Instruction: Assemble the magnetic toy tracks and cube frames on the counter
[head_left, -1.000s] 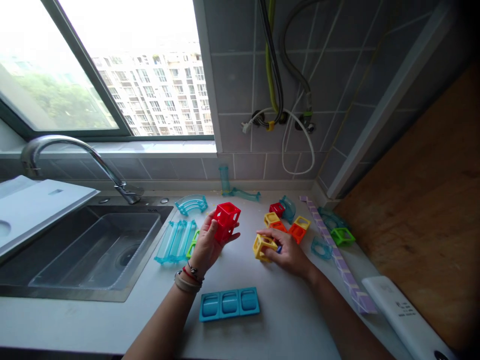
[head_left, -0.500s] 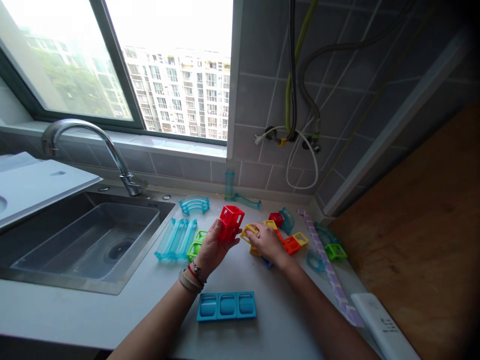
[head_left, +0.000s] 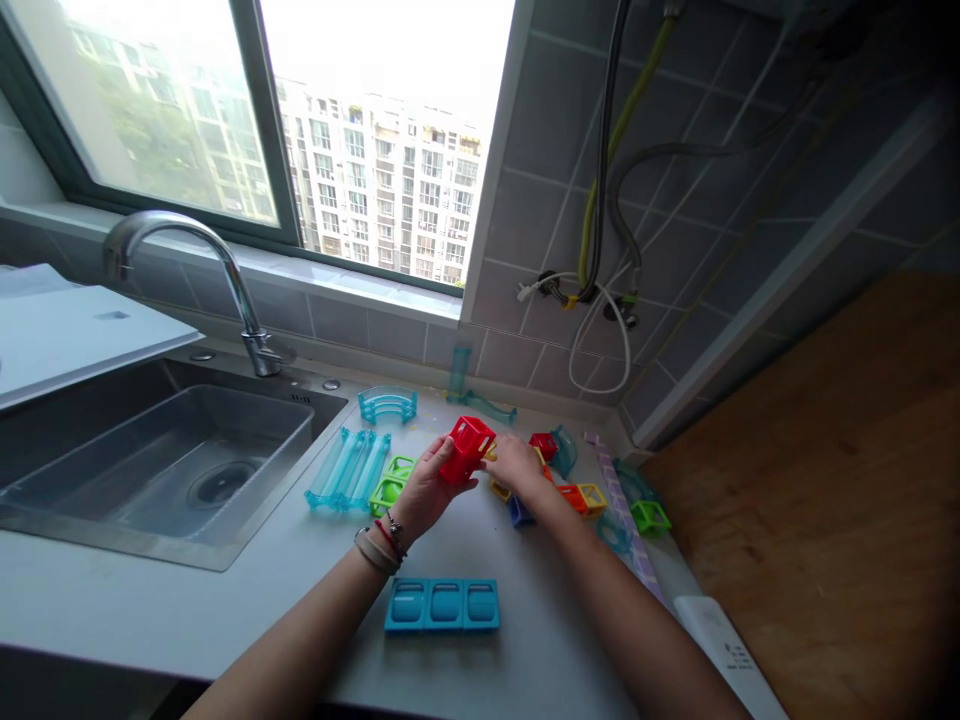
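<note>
Right hand (head_left: 516, 463) now closer to the red block (head_left: 466, 450)

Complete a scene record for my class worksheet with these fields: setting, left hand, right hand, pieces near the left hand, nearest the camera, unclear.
Setting: white counter beside a sink with a faucet
Left hand: holds a red block above the counter
Right hand: holds a yellow piece, mostly hidden, close to the red block
Pieces near the left hand: green pieces, clear blue tracks
Nearest the camera: blue three-part piece, lying on the counter
Unclear: whether red and yellow touch
</note>
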